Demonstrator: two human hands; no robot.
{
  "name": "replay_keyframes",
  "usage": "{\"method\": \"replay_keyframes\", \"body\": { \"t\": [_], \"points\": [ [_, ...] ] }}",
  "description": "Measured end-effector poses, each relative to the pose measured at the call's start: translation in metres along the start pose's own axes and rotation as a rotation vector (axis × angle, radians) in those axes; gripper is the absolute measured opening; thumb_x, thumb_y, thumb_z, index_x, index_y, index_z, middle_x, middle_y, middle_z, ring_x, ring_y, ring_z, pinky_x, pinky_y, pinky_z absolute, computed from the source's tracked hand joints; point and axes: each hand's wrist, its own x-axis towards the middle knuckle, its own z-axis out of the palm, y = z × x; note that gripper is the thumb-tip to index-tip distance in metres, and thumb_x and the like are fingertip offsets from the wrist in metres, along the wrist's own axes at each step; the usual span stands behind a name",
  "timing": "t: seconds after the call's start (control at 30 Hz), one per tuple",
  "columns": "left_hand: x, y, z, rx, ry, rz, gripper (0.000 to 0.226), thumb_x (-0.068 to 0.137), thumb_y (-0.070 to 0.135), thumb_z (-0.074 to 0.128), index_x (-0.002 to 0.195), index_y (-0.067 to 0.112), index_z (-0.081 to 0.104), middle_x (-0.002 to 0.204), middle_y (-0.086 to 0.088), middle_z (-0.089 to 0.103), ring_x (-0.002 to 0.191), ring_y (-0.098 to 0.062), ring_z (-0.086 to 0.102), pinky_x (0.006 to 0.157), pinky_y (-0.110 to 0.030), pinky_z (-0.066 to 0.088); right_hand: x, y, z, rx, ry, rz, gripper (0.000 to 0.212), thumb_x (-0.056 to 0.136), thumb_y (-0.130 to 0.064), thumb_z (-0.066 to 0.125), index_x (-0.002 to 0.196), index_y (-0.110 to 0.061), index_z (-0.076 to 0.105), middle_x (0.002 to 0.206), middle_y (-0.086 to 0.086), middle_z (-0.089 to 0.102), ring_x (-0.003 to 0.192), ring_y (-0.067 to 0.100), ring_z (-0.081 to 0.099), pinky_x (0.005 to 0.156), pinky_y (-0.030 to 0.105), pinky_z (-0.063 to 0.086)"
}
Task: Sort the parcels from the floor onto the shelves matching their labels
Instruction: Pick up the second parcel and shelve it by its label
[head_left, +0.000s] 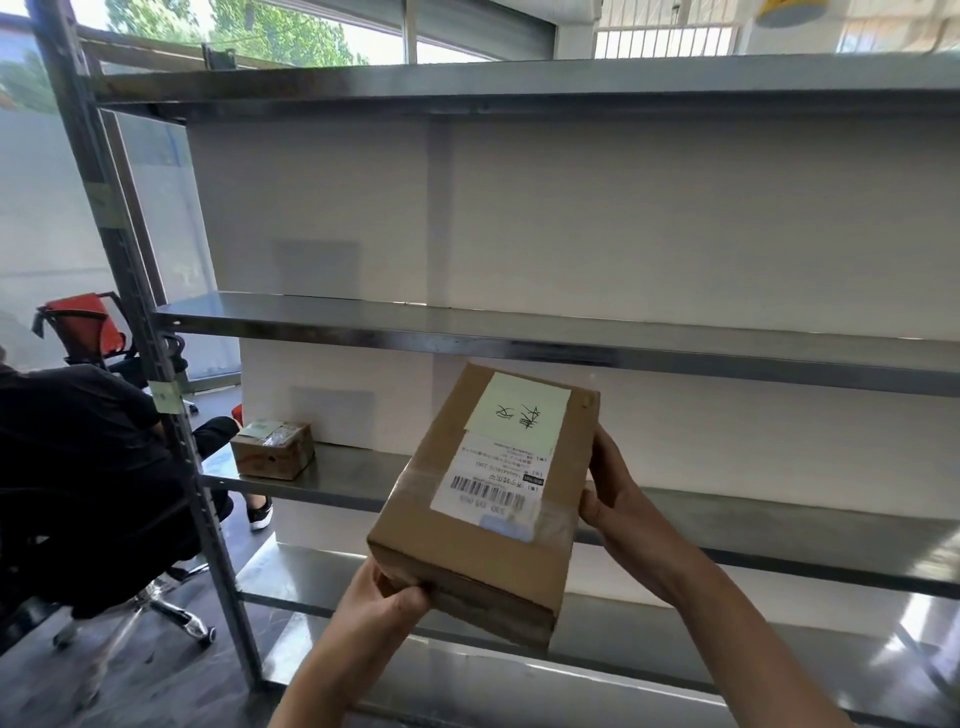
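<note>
Fingers of both hands clasp one cardboard parcel (483, 519), held in the air in front of the metal shelving (467, 332), at about 6 o'clock in the view.

From the left: at 9 o'clock a person in black clothes (78, 467) sits on a swivel chair (171, 608), with a red office chair (83, 322) behind them at 10 o'clock. Next comes the rack's grey upright (156, 364). Just right of it, at 8 o'clock, a small cardboard box (272, 451) sits on the left end of the third shelf down (363, 480).

The left hand (387, 597) grips the parcel's near left corner, thumb pressed on the near face, the other fingers hidden beneath. On the parcel's top a pale green note (519, 410) with handwritten marks lies toward 12 o'clock, overlapping a white barcode label (493, 483). The right hand (615, 499) holds the parcel's right side, at its 3 o'clock, fingers wrapped against the edge.
</note>
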Motion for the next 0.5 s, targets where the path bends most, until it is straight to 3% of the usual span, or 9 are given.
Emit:
{"method": "replay_keyframes", "body": {
  "t": [0.07,0.13,0.17,0.23,0.3,0.37,0.43,0.5],
  "points": [
    [0.001,0.003,-0.002,-0.053,0.051,0.002,0.093,0.060,0.026,0.097,0.135,-0.004,0.051,0.127,-0.029,0.066,0.119,-0.040,0.065,0.099,-0.048,0.054,-0.003,0.001,-0.001,-0.019,0.014,-0.001,0.108,0.054,-0.066,0.084,0.147,-0.048,0.032,0.152,-0.020,0.043,0.141,0.001,0.041,0.108,0.037,0.048],
    [0.005,0.001,-0.004,-0.162,0.182,0.054,0.070,0.081,0.007,0.080,0.141,0.001,0.045,0.121,-0.020,0.072,0.108,-0.032,0.072,0.087,-0.039,0.061,-0.005,0.005,-0.001,-0.037,0.043,0.009,0.109,0.052,-0.065,0.086,0.145,-0.040,0.037,0.148,-0.020,0.048,0.141,-0.002,0.039,0.113,0.042,0.041],
    [0.007,0.002,-0.004,-0.188,0.237,0.089,0.067,0.083,0.012,0.079,0.142,0.009,0.046,0.117,-0.017,0.073,0.103,-0.030,0.073,0.084,-0.038,0.062,-0.006,0.006,0.001,-0.038,0.053,0.017,0.108,0.052,-0.067,0.085,0.144,-0.040,0.038,0.146,-0.021,0.049,0.139,-0.004,0.040,0.112,0.038,0.041],
    [0.011,0.004,-0.002,-0.181,0.311,0.125,0.079,0.065,0.043,0.092,0.131,0.025,0.052,0.105,-0.015,0.070,0.092,-0.029,0.068,0.077,-0.038,0.061,-0.007,0.009,0.004,-0.038,0.079,0.031,0.107,0.049,-0.078,0.078,0.143,-0.044,0.039,0.142,-0.026,0.053,0.133,-0.009,0.045,0.102,0.024,0.042],
    [0.014,0.008,-0.001,-0.182,0.400,0.156,0.082,0.051,0.060,0.093,0.115,0.029,0.052,0.092,-0.011,0.063,0.080,-0.024,0.059,0.066,-0.035,0.057,-0.009,0.011,0.006,-0.039,0.118,0.051,0.104,0.046,-0.088,0.068,0.139,-0.048,0.043,0.136,-0.032,0.056,0.126,-0.014,0.050,0.096,0.018,0.039],
    [0.016,0.010,0.000,-0.206,0.455,0.187,0.062,0.057,0.061,0.089,0.098,0.032,0.053,0.081,-0.005,0.062,0.066,-0.017,0.059,0.053,-0.030,0.053,-0.008,0.015,0.007,-0.008,0.121,0.078,0.104,0.048,-0.095,0.057,0.139,-0.046,0.045,0.139,-0.029,0.056,0.130,-0.009,0.048,0.103,0.020,0.036],
    [0.017,0.012,0.005,-0.190,0.466,0.221,0.032,0.079,0.052,0.070,0.092,0.030,0.051,0.074,-0.003,0.063,0.056,-0.012,0.060,0.046,-0.027,0.051,-0.005,0.018,0.009,0.097,0.131,0.137,0.097,0.062,-0.095,0.041,0.141,-0.040,0.049,0.143,-0.020,0.056,0.137,0.002,0.045,0.114,0.029,0.030],
    [0.017,0.015,0.009,-0.132,0.467,0.215,0.027,0.086,0.048,0.053,0.097,0.024,0.051,0.076,-0.004,0.064,0.056,-0.011,0.062,0.047,-0.025,0.050,0.000,0.021,0.008,0.197,0.190,0.156,0.079,0.084,-0.080,0.025,0.137,-0.029,0.055,0.140,-0.008,0.062,0.137,0.013,0.048,0.119,0.040,0.028]
  ]
}}
